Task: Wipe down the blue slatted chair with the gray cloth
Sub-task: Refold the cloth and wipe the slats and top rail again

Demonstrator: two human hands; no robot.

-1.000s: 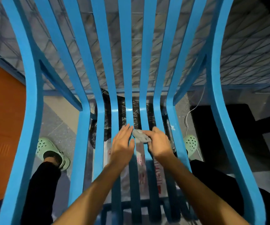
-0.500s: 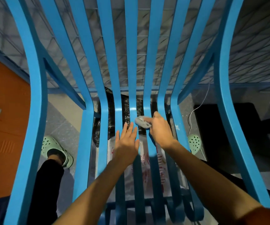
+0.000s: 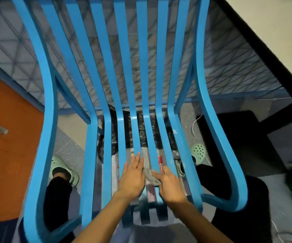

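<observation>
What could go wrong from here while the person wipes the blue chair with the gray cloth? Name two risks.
1. The cloth is a small wad pinched in the right hand, right by a gap between the slats of the chair; it could slip through onto the black bag below.
2. The left hand lies flat on narrow slats; its fingers might slide into a gap.
</observation>
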